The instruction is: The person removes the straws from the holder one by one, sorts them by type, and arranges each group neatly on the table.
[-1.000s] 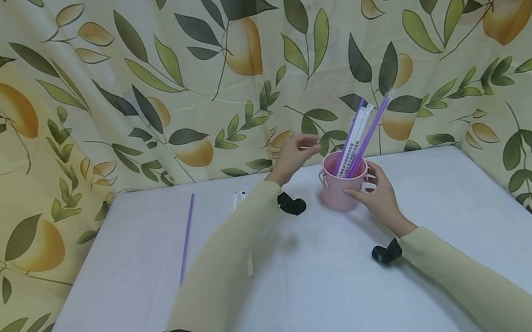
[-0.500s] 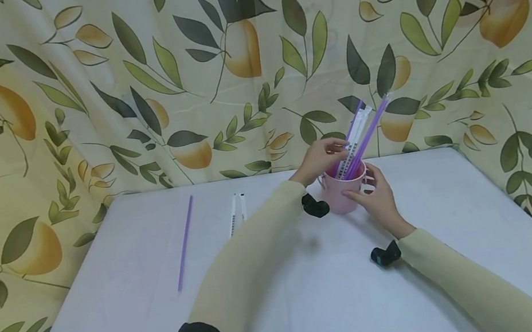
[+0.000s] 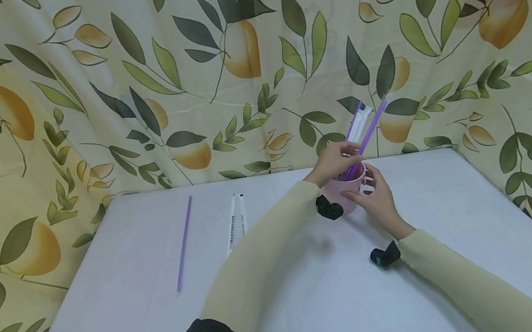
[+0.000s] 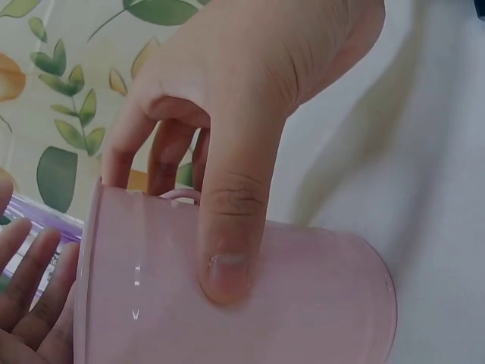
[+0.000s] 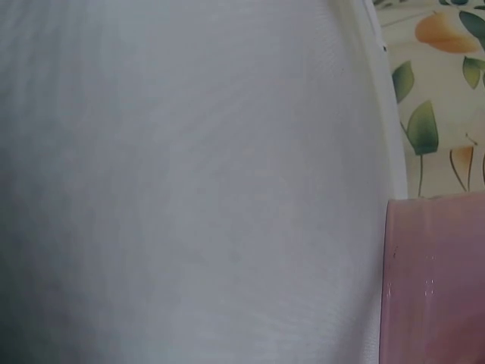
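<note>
A pink bucket [image 3: 340, 188] with small side loops stands toward the back right of the table. Purple straws [image 3: 375, 124] and a white printed wrapper [image 3: 358, 127] lean out of its top. My right hand [image 3: 378, 199] grips the bucket's right side; the left wrist view shows its thumb [image 4: 231, 250] flat on the wall. My left hand [image 3: 334, 162] is over the rim, its fingers at the straws. At the left wrist view's edge its fingers [image 4: 38, 299] look loosely bent, but whether they pinch a straw is hidden. The right wrist view catches only the bucket's wall [image 5: 433, 284].
On the left of the table lies a single purple straw [image 3: 185, 242]. Slim white printed wrappers [image 3: 234, 220] lie to its right, partly behind the left sleeve [image 3: 258, 248]. A leaf-and-fruit patterned curtain [image 3: 211, 82] hangs behind the white table [image 3: 319, 302].
My left hand has moved right, from beside the bucket to above its rim, now covering the lower part of the straws. The right hand keeps its grip and the bucket stays put.
</note>
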The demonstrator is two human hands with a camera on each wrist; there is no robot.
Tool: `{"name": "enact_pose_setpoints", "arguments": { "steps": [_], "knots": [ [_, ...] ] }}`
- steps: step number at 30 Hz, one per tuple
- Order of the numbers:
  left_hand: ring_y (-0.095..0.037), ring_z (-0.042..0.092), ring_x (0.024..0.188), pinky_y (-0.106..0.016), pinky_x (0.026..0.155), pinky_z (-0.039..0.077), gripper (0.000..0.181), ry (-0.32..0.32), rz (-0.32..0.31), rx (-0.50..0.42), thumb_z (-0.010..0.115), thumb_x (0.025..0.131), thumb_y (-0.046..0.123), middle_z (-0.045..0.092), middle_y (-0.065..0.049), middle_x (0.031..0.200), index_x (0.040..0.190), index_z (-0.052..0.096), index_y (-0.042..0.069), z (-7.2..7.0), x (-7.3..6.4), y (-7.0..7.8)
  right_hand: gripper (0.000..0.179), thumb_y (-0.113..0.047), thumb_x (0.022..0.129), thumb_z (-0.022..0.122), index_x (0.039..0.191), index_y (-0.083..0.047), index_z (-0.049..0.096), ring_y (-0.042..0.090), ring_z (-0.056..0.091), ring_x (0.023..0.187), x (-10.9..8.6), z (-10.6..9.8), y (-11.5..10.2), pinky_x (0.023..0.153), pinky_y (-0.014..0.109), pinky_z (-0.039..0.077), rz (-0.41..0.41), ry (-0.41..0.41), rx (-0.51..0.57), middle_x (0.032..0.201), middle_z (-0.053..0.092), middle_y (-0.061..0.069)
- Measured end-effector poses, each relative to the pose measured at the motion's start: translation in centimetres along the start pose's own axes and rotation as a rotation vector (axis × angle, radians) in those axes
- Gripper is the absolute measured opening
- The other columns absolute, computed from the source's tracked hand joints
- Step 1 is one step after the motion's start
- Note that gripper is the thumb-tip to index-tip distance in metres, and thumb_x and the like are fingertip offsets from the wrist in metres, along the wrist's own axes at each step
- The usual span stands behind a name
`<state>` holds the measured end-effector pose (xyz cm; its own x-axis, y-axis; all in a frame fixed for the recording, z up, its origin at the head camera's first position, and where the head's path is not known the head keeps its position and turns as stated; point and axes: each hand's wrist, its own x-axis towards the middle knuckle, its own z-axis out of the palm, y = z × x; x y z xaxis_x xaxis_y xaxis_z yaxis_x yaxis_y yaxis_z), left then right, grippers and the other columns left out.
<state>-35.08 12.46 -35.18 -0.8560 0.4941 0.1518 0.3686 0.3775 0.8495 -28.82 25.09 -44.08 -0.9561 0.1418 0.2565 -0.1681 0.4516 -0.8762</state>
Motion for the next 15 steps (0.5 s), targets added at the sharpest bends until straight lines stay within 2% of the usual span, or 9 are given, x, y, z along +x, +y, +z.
{"name": "enact_pose_setpoints", "arguments": {
  "steps": [6,15],
  "knots": [
    [-0.017,0.060,0.107,-0.017,0.084,0.049,0.032,0.026,-0.013,0.008,0.063,0.090,0.018,0.067,-0.007,0.113,0.121,0.062,0.009,0.35,0.15,0.14,0.081,-0.021,0.081,0.074,0.145,-0.008,0.027,0.037,0.043,0.122,-0.02,0.01,-0.03,0.099,0.051,0.041,-0.019,0.002,0.004,0.142,0.039,0.021],
    [-0.016,0.060,0.101,-0.015,0.080,0.049,0.032,-0.026,-0.032,-0.013,0.063,0.090,0.019,0.066,-0.009,0.110,0.121,0.063,0.009,0.48,0.22,0.18,0.081,-0.019,0.081,0.075,0.145,-0.007,0.027,0.036,0.044,0.120,-0.09,0.00,-0.09,0.097,0.048,0.041,-0.027,0.004,-0.008,0.142,0.039,0.021]
  ]
}}
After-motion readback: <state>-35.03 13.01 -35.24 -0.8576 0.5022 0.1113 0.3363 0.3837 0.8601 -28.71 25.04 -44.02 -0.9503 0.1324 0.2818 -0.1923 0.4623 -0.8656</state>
